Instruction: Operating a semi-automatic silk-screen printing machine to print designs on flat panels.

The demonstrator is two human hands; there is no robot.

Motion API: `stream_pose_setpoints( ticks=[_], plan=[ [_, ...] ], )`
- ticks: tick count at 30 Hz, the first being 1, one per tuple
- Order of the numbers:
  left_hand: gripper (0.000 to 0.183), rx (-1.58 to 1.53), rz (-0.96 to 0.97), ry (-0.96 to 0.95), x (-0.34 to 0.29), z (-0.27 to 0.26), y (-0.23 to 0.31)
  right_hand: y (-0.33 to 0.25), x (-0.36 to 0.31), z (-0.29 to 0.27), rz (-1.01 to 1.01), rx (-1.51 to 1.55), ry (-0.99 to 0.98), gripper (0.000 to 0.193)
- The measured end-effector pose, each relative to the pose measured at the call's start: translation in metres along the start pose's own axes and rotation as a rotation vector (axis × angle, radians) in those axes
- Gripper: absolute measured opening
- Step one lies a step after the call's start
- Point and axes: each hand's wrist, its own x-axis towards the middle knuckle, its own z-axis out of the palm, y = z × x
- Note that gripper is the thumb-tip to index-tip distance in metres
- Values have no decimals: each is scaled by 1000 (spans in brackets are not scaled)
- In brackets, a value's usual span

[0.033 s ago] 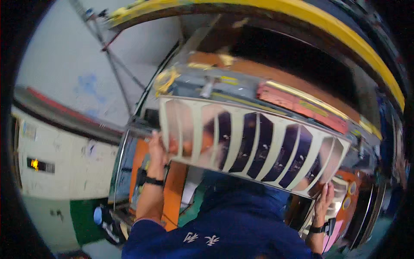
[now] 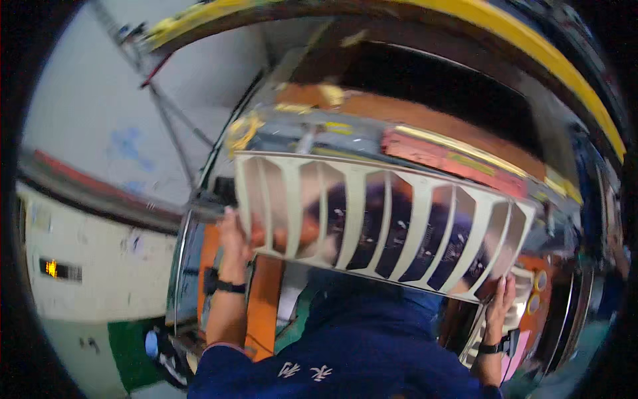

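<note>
A wide, pale rectangular panel [image 2: 354, 213] with rows of shiny, mirror-like curved strips spans the space in front of my body, sloping down to the right. My left hand [image 2: 234, 238] grips its left end near the lower corner. At the lower right corner, my right hand [image 2: 500, 302] has its fingers against the edge. Both hands are closed on the panel, and their fingers are partly hidden or blurred. Dark clothing and skin tones reflect in the strips.
Just beyond the panel lies a grey machine bed with a pink-red bar [image 2: 452, 161]. A yellow curved beam [image 2: 505, 33] arches across the far side. An orange board [image 2: 266, 302] is below my left forearm, and tape rolls [image 2: 533, 304] sit at the right.
The panel has shifted slightly left in the picture and its slope has lessened a little. The surroundings have shifted left too. Both hands keep their hold.
</note>
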Motion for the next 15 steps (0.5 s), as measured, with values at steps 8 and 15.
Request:
stream_pose_setpoints(
  ticks=[8,15],
  plan=[
    [43,250,96,-682,14,160,99,4,67,-159,-40,568,302,31],
    [38,587,174,-661,119,248,143,126,15,-407,-43,36,847,38]
  ],
)
